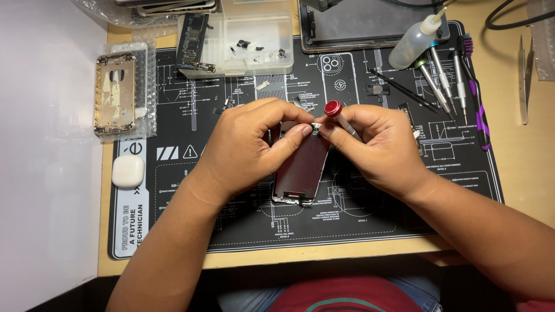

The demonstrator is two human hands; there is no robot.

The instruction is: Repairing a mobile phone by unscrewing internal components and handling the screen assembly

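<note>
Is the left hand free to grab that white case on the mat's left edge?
Probably not yet: the left hand is pinching the phone screen panel. Nothing lies between it and the white case.

Phone panel (302, 167) lies on mat (358, 219), tray (254, 40) behind it.

A light wooden counter (520, 167) carries a black printed work mat (370, 219); a gold phone housing (115, 92) lies on bubble wrap at the counter's left; a white earbud case (128, 171) sits on the mat's left edge; tweezers (523, 81) lie at the right; a clear parts tray (248, 37) rests at the mat's top.
</note>
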